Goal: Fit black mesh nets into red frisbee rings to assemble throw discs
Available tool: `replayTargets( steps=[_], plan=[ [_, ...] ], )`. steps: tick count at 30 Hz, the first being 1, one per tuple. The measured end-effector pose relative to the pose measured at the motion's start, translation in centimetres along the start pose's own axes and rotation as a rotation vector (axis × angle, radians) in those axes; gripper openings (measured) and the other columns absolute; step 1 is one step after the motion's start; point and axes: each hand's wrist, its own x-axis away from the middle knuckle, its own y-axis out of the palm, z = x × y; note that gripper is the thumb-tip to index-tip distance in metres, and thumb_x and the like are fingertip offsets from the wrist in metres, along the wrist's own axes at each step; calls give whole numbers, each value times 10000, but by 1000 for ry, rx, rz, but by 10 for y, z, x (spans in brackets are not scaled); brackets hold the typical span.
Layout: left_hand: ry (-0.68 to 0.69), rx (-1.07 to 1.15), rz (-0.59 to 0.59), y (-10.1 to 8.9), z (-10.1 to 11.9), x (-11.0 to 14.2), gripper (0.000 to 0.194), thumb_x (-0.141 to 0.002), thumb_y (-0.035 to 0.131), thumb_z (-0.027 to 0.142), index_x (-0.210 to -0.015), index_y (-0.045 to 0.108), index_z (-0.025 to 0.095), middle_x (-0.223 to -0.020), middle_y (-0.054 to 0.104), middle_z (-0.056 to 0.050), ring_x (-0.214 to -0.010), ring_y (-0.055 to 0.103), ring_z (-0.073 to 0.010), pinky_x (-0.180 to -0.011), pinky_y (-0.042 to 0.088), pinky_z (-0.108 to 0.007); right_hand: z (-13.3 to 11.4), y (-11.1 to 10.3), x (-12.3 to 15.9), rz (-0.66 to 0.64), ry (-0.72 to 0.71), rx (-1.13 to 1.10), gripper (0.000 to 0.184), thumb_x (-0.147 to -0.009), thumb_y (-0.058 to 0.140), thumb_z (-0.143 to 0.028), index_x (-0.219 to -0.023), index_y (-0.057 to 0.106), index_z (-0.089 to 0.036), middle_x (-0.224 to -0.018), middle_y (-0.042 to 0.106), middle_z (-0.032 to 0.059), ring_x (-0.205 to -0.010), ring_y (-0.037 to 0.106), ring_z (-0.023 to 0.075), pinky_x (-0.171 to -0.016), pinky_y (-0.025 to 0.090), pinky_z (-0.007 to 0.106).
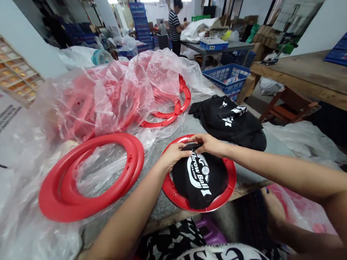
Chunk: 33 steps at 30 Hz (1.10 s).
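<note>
In front of me a red plastic ring (231, 177) lies at the table's near edge. Across its opening is a black mesh cloth (181, 178) printed in white with "Throw Ball". My left hand (176, 154) pinches the cloth's far edge, close to the ring's far rim. Right beside it, my right hand (207, 144) grips the same edge with thumb and fingers. The fingertips of both hands nearly meet there. Beyond my right hand sits a pile of black printed cloths (241, 133).
Stacked red rings (58, 206) lie to the left. Behind them, more red rings (185, 100) are under clear plastic sheeting (143, 75). A blue crate (226, 76) and a wooden bench (315, 75) stand to the right. A person (175, 25) stands at a far table.
</note>
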Motion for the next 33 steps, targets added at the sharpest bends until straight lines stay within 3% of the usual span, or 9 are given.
replayTargets(
  steps=[5,10,13,17,22,25,29,31,33],
  plan=[
    [155,-184,71,-5,-5,-26,254,-683,781,230,-911,728,132,-872,742,-48,-815,664,-197,-783,491,-307,18,-4,-25,88,-72,93,467,-564,662,-5,-1005,660,-159,-837,686,-33,-795,622,149,-776,474,264],
    [141,-630,242,-4,-1,-46,48,-765,685,168,-806,676,145,-736,680,-21,-695,610,-173,-674,438,-279,32,-8,-36,72,-104,186,472,-561,702,-8,-1007,692,-163,-885,702,-26,-826,620,150,-797,475,264],
    [150,-796,291,-5,5,-50,40,-769,682,141,-797,667,165,-768,688,-38,-752,617,-197,-713,415,-295,32,-10,-39,46,-95,85,356,-624,786,-167,-970,705,-156,-820,692,-16,-767,605,143,-761,474,266],
    [170,-1030,311,-5,7,-51,80,-822,655,180,-896,681,194,-881,732,-61,-836,648,-226,-735,411,-308,29,-14,-42,207,-49,64,218,-675,785,-318,-728,653,-152,-671,636,-15,-640,541,122,-655,431,250],
    [310,-1054,298,-8,-3,-51,103,-841,641,184,-929,688,208,-979,742,-64,-926,656,-237,-796,439,-321,30,-17,-42,271,2,252,115,-671,720,-188,-693,610,-159,-618,591,-43,-587,498,105,-609,380,236],
    [396,-1096,293,-12,-11,-52,84,-852,639,188,-909,697,208,-976,731,-73,-985,633,-262,-848,444,-348,28,-18,-38,272,-11,519,49,-732,696,-174,-737,648,-164,-673,636,-35,-649,537,117,-647,374,241],
    [396,-1130,314,-14,-15,-55,86,-871,638,204,-898,717,222,-935,709,-59,-975,604,-254,-873,440,-353,18,-17,-33,194,-113,732,119,-815,723,-269,-881,685,-178,-839,706,-8,-754,594,132,-679,367,240],
    [391,-1131,329,-13,-15,-56,100,-879,629,209,-890,729,214,-930,689,-62,-964,592,-247,-889,438,-355,13,-16,-33,152,-115,770,218,-774,779,-267,-952,685,-184,-900,718,-2,-783,605,138,-682,366,235],
    [393,-1129,342,-12,-15,-56,116,-885,627,224,-880,741,205,-932,665,-71,-967,579,-250,-905,435,-362,8,-15,-34,166,-78,815,178,-780,774,-259,-919,690,-186,-887,721,3,-790,607,144,-674,354,238]
  ],
)
